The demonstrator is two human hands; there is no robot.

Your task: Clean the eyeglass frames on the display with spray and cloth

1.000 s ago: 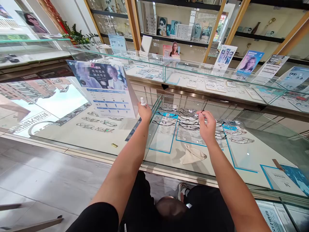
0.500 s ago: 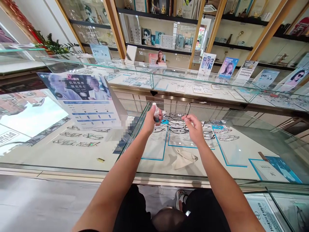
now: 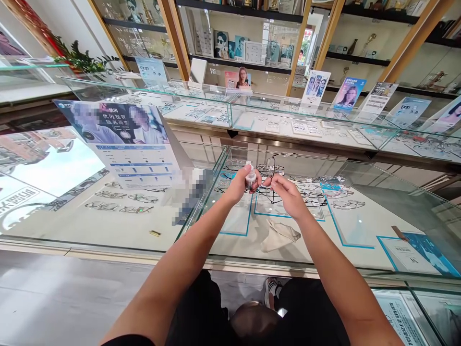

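My left hand (image 3: pixel 240 184) is closed round a small spray bottle (image 3: pixel 249 175) with a white cap, held upright over the glass counter (image 3: pixel 360 240). My right hand (image 3: pixel 286 193) pinches a pair of thin black-framed glasses (image 3: pixel 271 169) just to the right of the bottle. The two hands nearly touch above the counter's middle. A beige cleaning cloth (image 3: pixel 279 234) lies crumpled on the glass below my hands. Rows of glasses (image 3: pixel 317 194) lie on display under the glass.
A tilted advertising board (image 3: pixel 124 139) stands on the counter at left. A small brass-coloured object (image 3: pixel 155 233) lies near the front edge. A second glass showcase (image 3: pixel 295 122) runs behind, with leaflet stands on it, and wall shelves beyond.
My left hand has carried the spray bottle from beside the board rightward to the middle. My right hand has lifted the black glasses and come in toward the bottle.
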